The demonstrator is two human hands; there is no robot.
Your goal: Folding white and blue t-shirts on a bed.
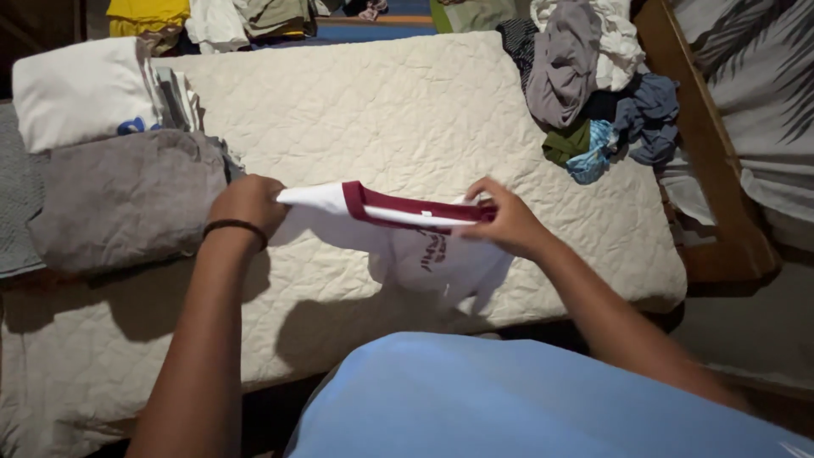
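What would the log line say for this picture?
left hand: grips white shirt | right hand: grips its maroon collar | shirt above quilted mattress

A cream quilted mattress (407, 110) carries a folded grey garment (127, 195) and a folded white one (80, 89) at its left, a loose heap of clothes (593, 76) at its right, beside a wooden frame (704, 144).

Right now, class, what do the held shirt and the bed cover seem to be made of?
White shirt with maroon collar: soft knit fabric, likely cotton; it droops limply between both hands. Cream bed cover: quilted padded textile, matte, with stitched puffy lines.
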